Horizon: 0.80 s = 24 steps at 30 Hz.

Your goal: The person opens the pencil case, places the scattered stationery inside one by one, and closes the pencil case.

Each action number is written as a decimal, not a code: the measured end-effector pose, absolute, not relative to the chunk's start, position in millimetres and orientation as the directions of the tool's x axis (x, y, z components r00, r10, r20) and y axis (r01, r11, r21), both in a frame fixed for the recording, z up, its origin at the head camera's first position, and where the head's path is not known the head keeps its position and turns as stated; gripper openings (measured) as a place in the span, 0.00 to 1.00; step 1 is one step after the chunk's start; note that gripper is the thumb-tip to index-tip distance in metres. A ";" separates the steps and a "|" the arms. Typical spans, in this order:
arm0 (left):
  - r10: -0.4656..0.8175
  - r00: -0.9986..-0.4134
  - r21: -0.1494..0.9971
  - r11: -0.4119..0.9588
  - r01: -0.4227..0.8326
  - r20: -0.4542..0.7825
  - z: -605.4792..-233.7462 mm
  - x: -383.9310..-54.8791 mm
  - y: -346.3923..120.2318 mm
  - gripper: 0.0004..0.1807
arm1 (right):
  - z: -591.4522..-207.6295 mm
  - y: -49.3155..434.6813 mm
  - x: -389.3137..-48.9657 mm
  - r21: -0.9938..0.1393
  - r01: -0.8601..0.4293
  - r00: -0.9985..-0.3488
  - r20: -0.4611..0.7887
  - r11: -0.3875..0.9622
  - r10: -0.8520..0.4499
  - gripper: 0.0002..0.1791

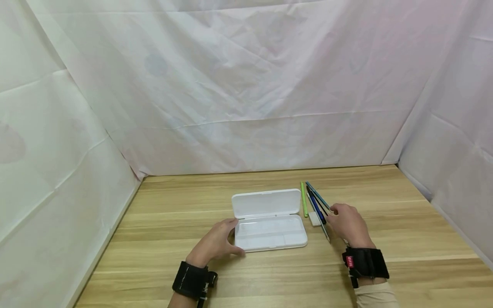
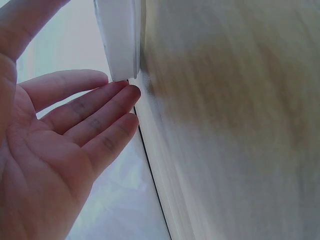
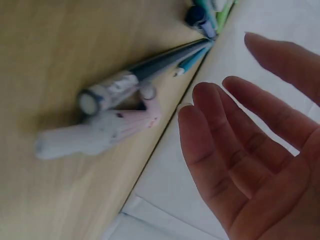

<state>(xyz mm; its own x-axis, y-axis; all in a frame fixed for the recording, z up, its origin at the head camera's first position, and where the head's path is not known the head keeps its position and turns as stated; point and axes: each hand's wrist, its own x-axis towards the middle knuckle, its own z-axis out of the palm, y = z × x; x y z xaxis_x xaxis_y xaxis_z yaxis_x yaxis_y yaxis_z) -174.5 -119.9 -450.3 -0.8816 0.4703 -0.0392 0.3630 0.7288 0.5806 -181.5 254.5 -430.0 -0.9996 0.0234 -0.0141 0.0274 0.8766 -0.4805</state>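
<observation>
A white pencil case (image 1: 265, 203) lies with its lid swung back, its shallow tray facing up. My left hand (image 1: 215, 241) is at the case's left end; in the left wrist view its straight fingers (image 2: 107, 107) reach the corner. To the right of the case, my right hand (image 1: 349, 224) hovers by a loose bunch of pens and pencils, fingers bent slightly and apart, with nothing between them in the right wrist view. Below those fingers lie a dark pen (image 3: 150, 69) with a pale end and a blurred pink-and-white tool (image 3: 90, 132).
A light green pen (image 1: 304, 200) lies along the case's right side. Beside it are a blue pencil (image 1: 319, 196), a dark blue pen (image 1: 317, 210) and a white eraser (image 1: 313, 219) partly under them. White cloth (image 1: 246, 85) hangs around the wooden table (image 1: 173, 201).
</observation>
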 end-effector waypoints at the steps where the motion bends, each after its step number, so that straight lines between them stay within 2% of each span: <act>1: 0.469 -0.882 0.581 0.729 0.361 -0.041 -450.2 -174.5 -119.8 0.49 | -431.0 255.0 -181.9 -0.477 0.037 -0.999 -0.019 0.878 0.031 0.21; 11: 0.470 -0.882 0.580 0.728 0.367 -0.032 -449.7 -173.9 -118.9 0.49 | -437.5 254.5 -182.5 -0.449 0.123 -0.991 -0.100 0.885 0.087 0.16; 17: 0.465 -0.884 0.577 0.733 0.359 -0.041 -450.7 -174.1 -119.7 0.50 | -438.6 251.5 -182.7 -0.432 0.177 -0.982 -0.137 0.884 0.129 0.05; 24: 0.451 -0.890 0.580 0.743 0.334 -0.065 -452.0 -174.9 -118.9 0.51 | -438.8 249.3 -181.5 -0.418 0.203 -0.976 -0.163 0.886 0.146 0.05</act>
